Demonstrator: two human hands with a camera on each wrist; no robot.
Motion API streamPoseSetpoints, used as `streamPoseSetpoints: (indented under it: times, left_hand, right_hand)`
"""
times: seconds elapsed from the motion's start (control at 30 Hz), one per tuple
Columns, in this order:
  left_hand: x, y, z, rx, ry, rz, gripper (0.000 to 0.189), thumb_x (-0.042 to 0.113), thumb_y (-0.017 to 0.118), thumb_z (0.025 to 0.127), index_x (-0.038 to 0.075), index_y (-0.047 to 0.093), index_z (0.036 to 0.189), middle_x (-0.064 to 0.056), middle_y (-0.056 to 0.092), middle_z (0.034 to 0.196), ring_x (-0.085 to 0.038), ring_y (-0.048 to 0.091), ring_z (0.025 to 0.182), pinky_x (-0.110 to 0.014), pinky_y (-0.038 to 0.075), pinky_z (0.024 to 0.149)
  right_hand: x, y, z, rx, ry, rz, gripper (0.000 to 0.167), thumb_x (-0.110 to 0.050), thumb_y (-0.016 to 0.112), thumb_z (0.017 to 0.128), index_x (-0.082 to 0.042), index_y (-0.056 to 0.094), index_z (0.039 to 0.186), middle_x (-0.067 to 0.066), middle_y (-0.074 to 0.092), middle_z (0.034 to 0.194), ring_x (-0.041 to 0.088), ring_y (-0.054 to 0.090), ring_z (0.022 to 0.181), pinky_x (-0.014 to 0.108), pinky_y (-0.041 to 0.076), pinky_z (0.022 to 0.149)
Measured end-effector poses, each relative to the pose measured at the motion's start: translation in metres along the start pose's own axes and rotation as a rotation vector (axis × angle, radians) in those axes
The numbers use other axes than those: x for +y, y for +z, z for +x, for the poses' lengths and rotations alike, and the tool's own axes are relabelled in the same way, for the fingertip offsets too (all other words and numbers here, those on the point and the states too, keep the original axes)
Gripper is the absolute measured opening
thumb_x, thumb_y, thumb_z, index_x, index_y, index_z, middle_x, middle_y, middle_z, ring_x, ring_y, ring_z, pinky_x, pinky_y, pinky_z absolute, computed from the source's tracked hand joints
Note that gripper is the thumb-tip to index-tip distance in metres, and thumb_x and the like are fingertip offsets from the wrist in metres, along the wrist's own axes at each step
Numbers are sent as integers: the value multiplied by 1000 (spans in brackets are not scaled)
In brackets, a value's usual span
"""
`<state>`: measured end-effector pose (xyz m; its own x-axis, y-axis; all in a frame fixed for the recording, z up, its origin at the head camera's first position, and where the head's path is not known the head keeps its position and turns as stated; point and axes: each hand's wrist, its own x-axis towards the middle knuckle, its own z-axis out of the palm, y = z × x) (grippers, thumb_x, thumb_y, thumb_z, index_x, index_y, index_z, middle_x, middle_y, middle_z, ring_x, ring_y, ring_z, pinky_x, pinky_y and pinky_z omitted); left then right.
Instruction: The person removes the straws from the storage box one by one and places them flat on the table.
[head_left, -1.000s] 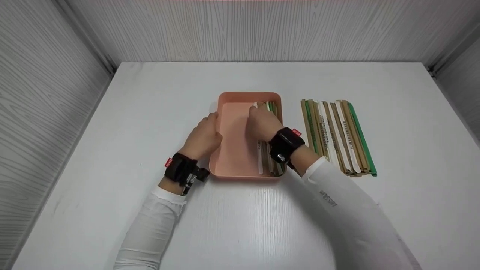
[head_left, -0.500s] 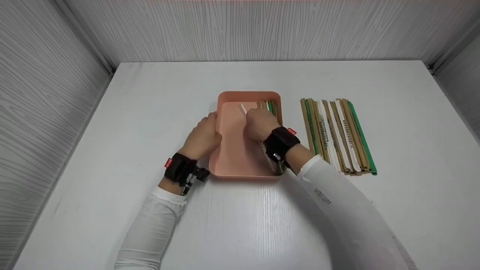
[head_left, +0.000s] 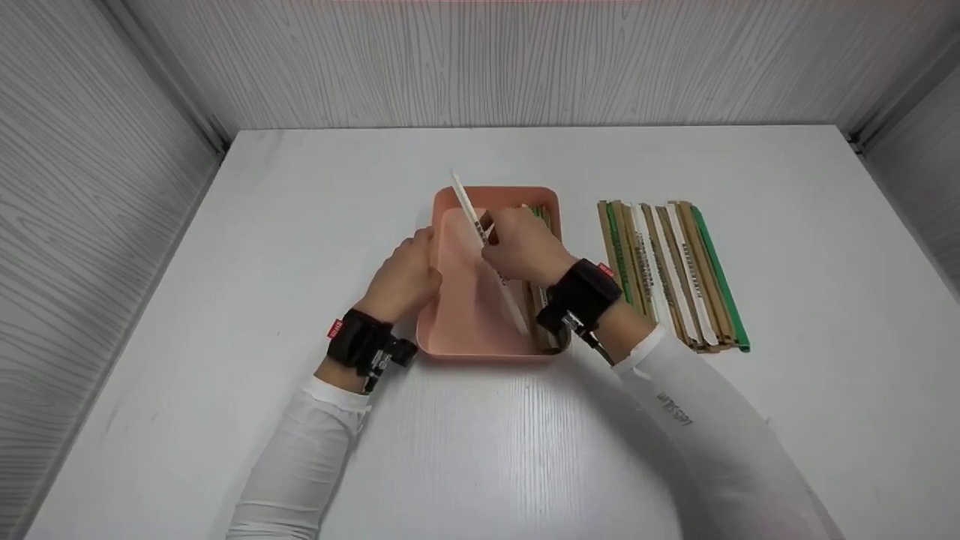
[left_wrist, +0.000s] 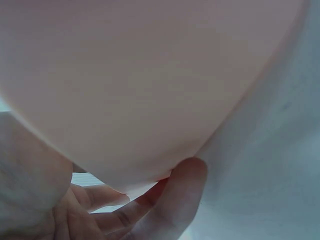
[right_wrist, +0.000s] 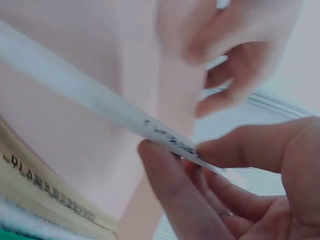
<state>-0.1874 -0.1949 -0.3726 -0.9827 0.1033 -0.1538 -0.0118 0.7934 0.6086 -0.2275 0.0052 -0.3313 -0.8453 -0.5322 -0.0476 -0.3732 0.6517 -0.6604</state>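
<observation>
My right hand [head_left: 525,244] pinches a slim white wrapped straw [head_left: 466,206] with dark print, tilted over the pink tray [head_left: 487,358]. In the right wrist view, thumb and fingers meet around the printed part of the straw [right_wrist: 110,102]. The straw's far end rises past the tray's back rim. My left hand [head_left: 401,277] holds the tray's left side; in the left wrist view, its fingers [left_wrist: 180,200] press against the outer wall. More wrapped straws [head_left: 544,322], brown, white and green, lie lengthwise along the tray's right wall, partly hidden by the right hand.
Right of the tray, a row of brown, white and green wrapped straws [head_left: 721,281] lies on the white table [head_left: 480,450]. The right forearm passes just in front of that row. Grey wood-grain panels [head_left: 525,67] close off the back and sides.
My right hand has drawn a white straw away from the others along the tray's right wall, lifting and tilting it toward the back left. The left hand stays on the tray.
</observation>
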Motion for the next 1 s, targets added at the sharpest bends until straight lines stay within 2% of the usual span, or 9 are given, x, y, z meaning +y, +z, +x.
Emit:
streamPoseSetpoints:
  times: [0.07,0.23,0.4,0.6,0.83,0.93,1.0]
  left_hand:
    - [0,0,0,-1,-8,-1,68,2,49,97,-4,26,161,-30,51,144,-39,57,125,-52,49,102]
    - [-1,-1,-2,2,-23,9,67,3,48,98,-4,26,161,-30,50,145,-38,57,126,-52,49,103]
    - [0,-2,-1,13,-35,1,67,2,47,98,-4,26,161,-31,51,145,-39,58,125,-52,49,104]
    - [0,-4,-3,13,-38,1,67,2,47,99,-4,24,162,-31,50,146,-39,57,125,-53,47,105]
    - [0,-3,-5,8,-61,-13,67,3,46,100,-4,23,163,-31,49,146,-38,58,124,-52,48,106]
    - [0,-3,-6,10,-61,-13,67,3,46,100,-3,23,163,-30,50,146,-37,58,124,-52,48,105]
    - [0,-3,-7,11,-55,-12,67,3,46,100,-4,23,163,-30,50,145,-38,58,124,-52,48,105]
  right_hand:
    - [-2,-6,-6,29,-19,83,34,-2,55,98,2,63,131,11,70,93,20,67,65,30,55,56]
    - [-1,-26,-22,136,-33,275,47,-2,54,101,2,49,147,15,65,110,26,70,78,36,61,63]
    - [11,-53,-44,252,-10,376,49,-4,56,100,0,50,148,15,63,114,25,68,90,30,61,64]
    - [40,-82,-73,370,29,435,43,-10,61,102,1,56,143,11,61,111,17,67,87,28,61,66]
    - [81,-98,-92,374,102,506,46,-17,61,104,3,54,145,9,58,110,16,67,82,30,62,69]
    - [97,-97,-95,341,158,502,46,-18,61,104,3,54,145,11,57,109,15,67,81,32,62,70]
    - [106,-94,-95,302,195,459,46,-20,60,105,2,54,145,12,57,110,15,67,80,32,62,70]
